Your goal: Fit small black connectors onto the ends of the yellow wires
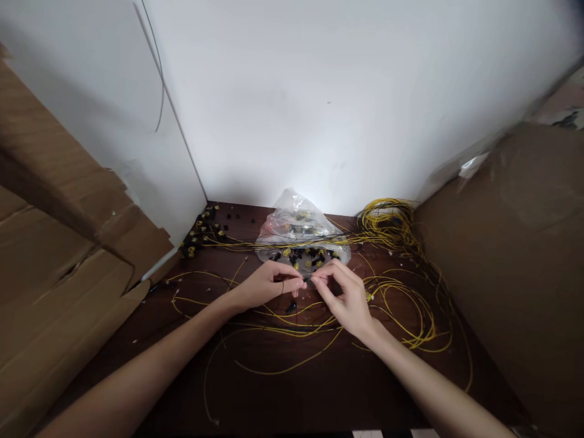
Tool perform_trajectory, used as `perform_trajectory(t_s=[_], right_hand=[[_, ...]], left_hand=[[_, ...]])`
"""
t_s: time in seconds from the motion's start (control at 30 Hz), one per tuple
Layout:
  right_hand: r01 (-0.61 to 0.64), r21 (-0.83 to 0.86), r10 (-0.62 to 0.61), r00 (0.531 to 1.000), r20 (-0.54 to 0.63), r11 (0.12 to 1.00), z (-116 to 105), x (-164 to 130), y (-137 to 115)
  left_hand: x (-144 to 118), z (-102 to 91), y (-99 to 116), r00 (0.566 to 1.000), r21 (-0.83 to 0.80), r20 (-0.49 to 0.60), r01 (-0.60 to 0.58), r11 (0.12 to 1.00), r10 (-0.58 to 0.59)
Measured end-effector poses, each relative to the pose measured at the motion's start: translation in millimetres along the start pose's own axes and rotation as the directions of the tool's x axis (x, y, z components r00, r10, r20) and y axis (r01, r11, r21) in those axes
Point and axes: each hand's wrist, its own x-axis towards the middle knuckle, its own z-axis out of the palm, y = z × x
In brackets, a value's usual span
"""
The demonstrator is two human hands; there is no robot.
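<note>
My left hand is closed in a pinch, and a thin black wire curves past its fingers. Facing it, my right hand also pinches, thumb against fingertips; what it grips is too small to make out. A tiny dark piece shows between the two sets of fingertips. Just below lies a black connector piece on the dark brown table. Right behind the hands, a clear plastic bag holds several black and yellow connector parts.
Yellow and black wires stretch across the bag to a coiled bundle at back right. Loose yellow loops lie right. Wire ends with black and yellow connectors gather at back left. Cardboard flanks the left, a cardboard box the right; a white wall stands behind.
</note>
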Motion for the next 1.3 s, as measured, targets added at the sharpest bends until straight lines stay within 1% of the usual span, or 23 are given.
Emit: perform_trajectory(t_s=[0.17, 0.33, 0.43, 0.63, 0.77, 0.83, 0.93, 1.07, 1.13, 1.2, 1.3], right_hand=[[-0.028, -0.022, 0.027, 0.999, -0.03, 0.999, -0.5, 0.2, 1.7], [-0.046, -0.029, 0.045, 0.998, -0.048, 0.999, -0.6, 0.4, 2.8], [-0.055, -0.042, 0.053, 0.997, -0.06, 0.998, -1.7, 1.4, 3.8], [-0.067, -0.05, 0.063, 0.994, -0.088, 0.997, -4.4, 3.3, 5.2], [-0.045, -0.053, 0.04, 0.995, -0.087, 0.998, -5.0, 2.8, 5.5], [-0.008, -0.062, 0.004, 0.998, -0.069, 0.998, -4.9, 2.3, 5.7], [0.045, -0.09, -0.045, 0.999, -0.001, 0.995, -4.3, 1.2, 5.6], [0.103, -0.111, -0.089, 0.988, 0.129, 0.988, -1.6, -0.7, 3.9], [0.135, -0.119, -0.112, 0.977, 0.182, 0.984, -0.4, -1.4, 2.7], [0.15, -0.124, -0.122, 0.97, 0.209, 0.981, 0.0, -1.6, 1.8], [0.142, -0.112, -0.118, 0.972, 0.201, 0.983, -0.4, -1.1, 1.4]], left_hand=[[-0.9, -1.4, 5.8, 1.0, 0.045, 0.025, -0.008, 0.999, 0.007], [-0.4, -2.4, 2.6, 0.999, 0.09, 0.044, -0.032, 0.995, 0.028], [-0.1, -2.3, 1.5, 0.998, 0.072, 0.061, -0.026, 0.997, 0.021], [0.5, -3.5, 0.9, 0.995, 0.061, 0.087, -0.05, 0.997, 0.044], [2.1, -3.1, -5.7, 0.996, -0.016, 0.089, -0.023, 1.0, 0.024], [2.8, -1.8, -8.8, 0.997, -0.041, 0.073, 0.007, 0.999, -0.004], [3.4, 1.0, -11.9, 0.998, -0.053, 0.047, 0.033, 0.998, -0.031], [3.1, 3.2, -14.3, 0.999, -0.06, 0.045, 0.001, 0.998, 0.002], [2.7, 3.0, -14.7, 0.999, -0.031, 0.037, -0.011, 0.999, 0.012], [2.5, 2.3, -14.3, 0.999, 0.002, 0.044, -0.021, 1.0, 0.021], [2.7, 1.3, -13.3, 0.997, 0.034, 0.069, -0.019, 0.999, 0.017]])
